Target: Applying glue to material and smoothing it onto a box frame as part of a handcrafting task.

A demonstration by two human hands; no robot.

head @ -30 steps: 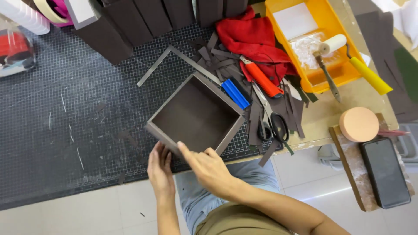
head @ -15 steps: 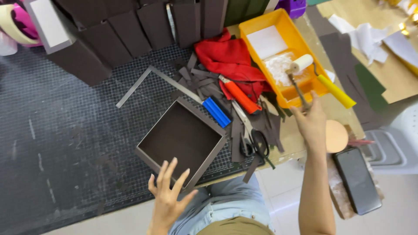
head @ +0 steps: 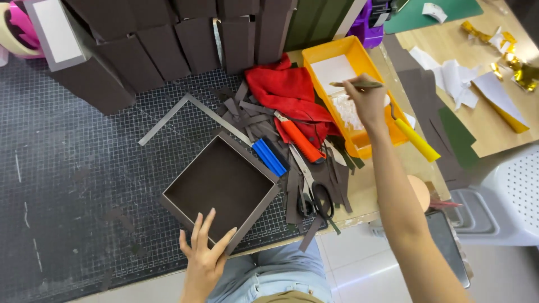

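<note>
A shallow dark brown box (head: 219, 188) lies open on the black gridded cutting mat (head: 73, 179). My left hand (head: 205, 255) rests at the box's near corner, fingers spread and touching its rim. My right hand (head: 368, 101) is stretched out over the yellow tray (head: 337, 53) and holds a thin brush (head: 353, 85) by its handle. White glue and a paint roller with a yellow handle (head: 415, 140) lie in the tray.
Scissors (head: 311, 191), an orange utility knife (head: 297, 137), a blue block (head: 269, 157), brown paper strips and a red cloth (head: 286, 90) lie between box and tray. Dark boxes (head: 168, 39) are stacked at the back. A white plastic chair (head: 505, 196) stands at right.
My right hand left the box, reached right to the tray and now holds the brush. My left hand has settled on the box's near corner. The camera view shifted.
</note>
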